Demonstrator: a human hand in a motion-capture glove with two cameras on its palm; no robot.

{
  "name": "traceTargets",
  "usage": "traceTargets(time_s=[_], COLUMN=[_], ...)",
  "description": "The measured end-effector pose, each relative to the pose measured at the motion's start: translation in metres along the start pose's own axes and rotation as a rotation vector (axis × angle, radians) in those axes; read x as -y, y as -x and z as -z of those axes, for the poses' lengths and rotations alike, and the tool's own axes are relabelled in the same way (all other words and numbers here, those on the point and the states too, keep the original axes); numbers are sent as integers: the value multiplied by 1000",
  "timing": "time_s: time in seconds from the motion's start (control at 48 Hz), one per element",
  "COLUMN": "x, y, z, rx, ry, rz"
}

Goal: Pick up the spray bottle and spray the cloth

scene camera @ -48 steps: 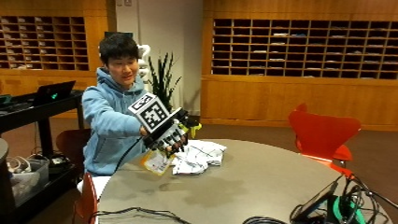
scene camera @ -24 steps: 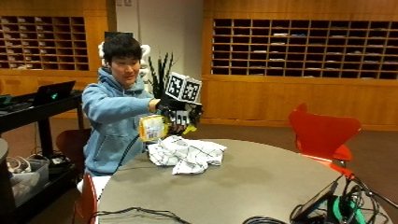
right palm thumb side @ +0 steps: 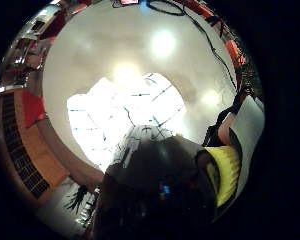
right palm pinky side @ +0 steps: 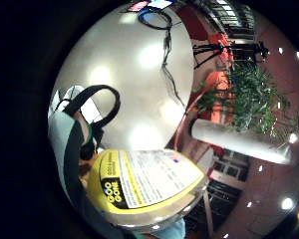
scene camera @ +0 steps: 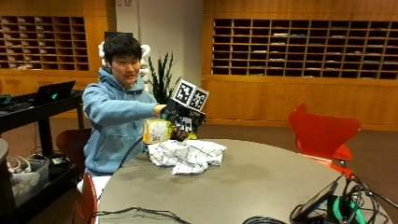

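Now bottle up: gloved right hand (scene camera: 183, 122) grips spray bottle (scene camera: 155, 131), raised off table (scene camera: 261, 186) compared with a second ago, held above cloth (scene camera: 187, 156) at cloth's 11 o'clock. Cloth crumpled at table's 10 o'clock edge. Pick-up done; spraying likely next.

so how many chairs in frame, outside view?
3. One red chair across the table; another chair behind the person; a red chair back at the table's near edge. More may be hidden.
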State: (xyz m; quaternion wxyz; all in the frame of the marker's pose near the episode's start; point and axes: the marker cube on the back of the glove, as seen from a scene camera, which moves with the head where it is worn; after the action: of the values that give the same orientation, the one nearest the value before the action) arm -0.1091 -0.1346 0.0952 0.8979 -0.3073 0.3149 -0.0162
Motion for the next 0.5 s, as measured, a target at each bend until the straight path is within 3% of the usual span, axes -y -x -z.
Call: traceTargets(time_s=[0.229, 0.5], x=[-9, -5], y=[-3, 14], z=[17, -13], rx=[48, 168], ry=[-32, 5], rz=[-4, 55])
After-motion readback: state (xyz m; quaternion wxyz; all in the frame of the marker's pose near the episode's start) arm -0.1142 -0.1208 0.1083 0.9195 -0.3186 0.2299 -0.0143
